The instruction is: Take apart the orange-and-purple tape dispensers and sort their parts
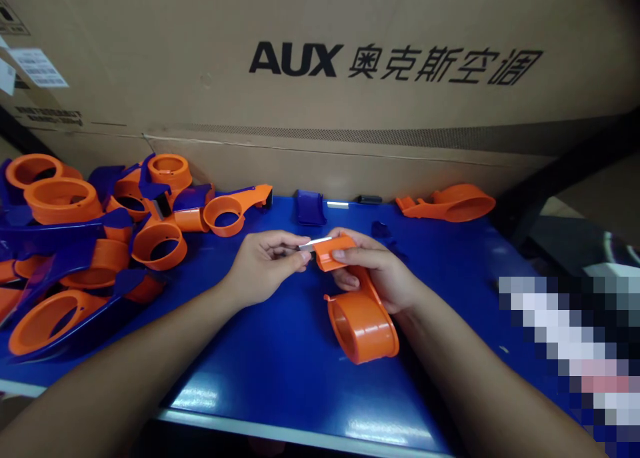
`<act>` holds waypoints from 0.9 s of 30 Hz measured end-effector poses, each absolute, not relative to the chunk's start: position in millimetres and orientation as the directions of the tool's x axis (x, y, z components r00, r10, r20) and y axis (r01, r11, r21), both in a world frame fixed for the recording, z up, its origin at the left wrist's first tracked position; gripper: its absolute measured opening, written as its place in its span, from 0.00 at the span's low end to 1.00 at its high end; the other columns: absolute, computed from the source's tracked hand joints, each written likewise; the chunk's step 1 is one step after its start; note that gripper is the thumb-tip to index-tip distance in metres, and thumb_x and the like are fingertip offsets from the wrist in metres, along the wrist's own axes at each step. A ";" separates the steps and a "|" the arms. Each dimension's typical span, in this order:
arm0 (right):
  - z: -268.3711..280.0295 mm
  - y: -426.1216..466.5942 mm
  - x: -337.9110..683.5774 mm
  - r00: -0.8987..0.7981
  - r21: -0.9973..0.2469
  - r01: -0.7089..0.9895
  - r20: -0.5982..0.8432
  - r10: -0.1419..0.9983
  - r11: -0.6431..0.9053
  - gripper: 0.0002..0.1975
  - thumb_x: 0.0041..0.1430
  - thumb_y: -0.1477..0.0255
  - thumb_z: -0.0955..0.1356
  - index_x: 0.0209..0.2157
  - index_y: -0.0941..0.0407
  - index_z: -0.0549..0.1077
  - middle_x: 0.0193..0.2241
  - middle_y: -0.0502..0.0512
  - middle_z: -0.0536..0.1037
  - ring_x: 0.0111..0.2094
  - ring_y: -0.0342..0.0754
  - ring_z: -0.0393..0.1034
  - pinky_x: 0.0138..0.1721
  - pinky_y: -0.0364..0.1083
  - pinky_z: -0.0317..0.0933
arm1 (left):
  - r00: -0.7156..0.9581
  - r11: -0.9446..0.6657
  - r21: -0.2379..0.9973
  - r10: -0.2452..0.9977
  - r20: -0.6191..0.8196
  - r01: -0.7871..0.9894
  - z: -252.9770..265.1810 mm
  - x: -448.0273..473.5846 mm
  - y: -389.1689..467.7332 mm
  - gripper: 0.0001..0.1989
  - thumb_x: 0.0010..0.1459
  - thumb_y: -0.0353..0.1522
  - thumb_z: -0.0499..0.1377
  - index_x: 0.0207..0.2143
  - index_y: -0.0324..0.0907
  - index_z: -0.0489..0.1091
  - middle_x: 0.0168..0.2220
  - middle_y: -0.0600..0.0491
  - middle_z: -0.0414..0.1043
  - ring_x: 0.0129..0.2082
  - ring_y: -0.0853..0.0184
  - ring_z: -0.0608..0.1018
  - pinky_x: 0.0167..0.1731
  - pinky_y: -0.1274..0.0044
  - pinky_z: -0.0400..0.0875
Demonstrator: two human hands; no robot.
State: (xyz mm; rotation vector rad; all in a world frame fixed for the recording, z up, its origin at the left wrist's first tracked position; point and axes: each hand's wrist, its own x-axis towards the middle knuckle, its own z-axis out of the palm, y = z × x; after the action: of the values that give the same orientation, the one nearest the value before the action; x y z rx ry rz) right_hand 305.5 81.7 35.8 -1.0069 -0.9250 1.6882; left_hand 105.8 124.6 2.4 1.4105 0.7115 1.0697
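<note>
My right hand [383,271] is closed around an orange plastic tape dispenser [367,328], its ring hanging down toward the table. The thumb presses on the dispenser's flat end. Just left of that end, my left hand [267,265] pinches a thin metal strip [315,243], with something small and dark at the fingertips. The strip meets the dispenser's end; whether it sits inside, I cannot tell. Behind my hands lie a dark blue curved plastic piece [310,208], a small white strip [338,205] and a black piece [370,199]. Another dark blue piece [381,229] lies behind my right hand.
Orange and blue tape dispensers [63,201] are heaped on the left of the blue table [270,378]. One orange dispenser body [463,203] lies at the back right. A large cardboard box [300,105] stands along the back edge. A pixelated patch covers the right side.
</note>
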 end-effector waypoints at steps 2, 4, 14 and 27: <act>34.6 83.7 308.0 -0.232 -0.880 -0.358 -0.241 0.942 -0.313 0.13 0.48 0.73 0.74 0.33 0.55 0.67 0.21 0.47 0.71 0.15 0.37 0.53 0.17 0.40 0.42 | 0.394 -0.257 0.964 0.880 0.266 -0.077 0.2 101.3 129.7 0.13 0.57 0.36 0.68 0.42 0.38 0.80 0.33 0.48 0.83 0.29 0.66 0.83 0.31 0.73 0.82; 32.3 86.8 310.7 -0.240 -0.857 -0.379 -0.274 0.931 -0.350 0.12 0.47 0.73 0.73 0.33 0.55 0.68 0.22 0.48 0.72 0.14 0.37 0.53 0.16 0.40 0.42 | 0.423 -0.472 0.878 0.813 0.401 0.075 -0.2 95.5 136.2 0.10 0.61 0.37 0.65 0.41 0.40 0.80 0.33 0.49 0.82 0.28 0.67 0.82 0.31 0.75 0.79; 18.6 101.5 325.7 -0.428 -0.775 -0.387 -0.329 0.842 -0.499 0.10 0.47 0.73 0.70 0.32 0.56 0.67 0.21 0.50 0.75 0.13 0.37 0.51 0.14 0.38 0.40 | 0.543 -0.788 0.454 0.615 0.572 0.416 17.7 82.0 154.2 0.10 0.67 0.35 0.56 0.38 0.43 0.76 0.31 0.52 0.80 0.31 0.69 0.80 0.33 0.78 0.71; 15.3 102.7 328.4 -0.518 -0.793 -0.332 -0.300 0.801 -0.512 0.12 0.46 0.74 0.70 0.32 0.55 0.64 0.19 0.48 0.75 0.12 0.37 0.51 0.14 0.37 0.38 | 0.788 -0.872 0.224 0.489 0.374 0.435 50.7 185.4 225.6 0.13 0.65 0.39 0.60 0.46 0.46 0.81 0.40 0.47 0.83 0.41 0.60 0.79 0.46 0.69 0.71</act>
State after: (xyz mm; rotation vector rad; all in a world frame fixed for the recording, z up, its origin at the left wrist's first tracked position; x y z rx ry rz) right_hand 328.4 102.7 15.3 -0.8794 -0.8915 2.0684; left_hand 185.4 225.6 50.7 2.8510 0.7397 0.6489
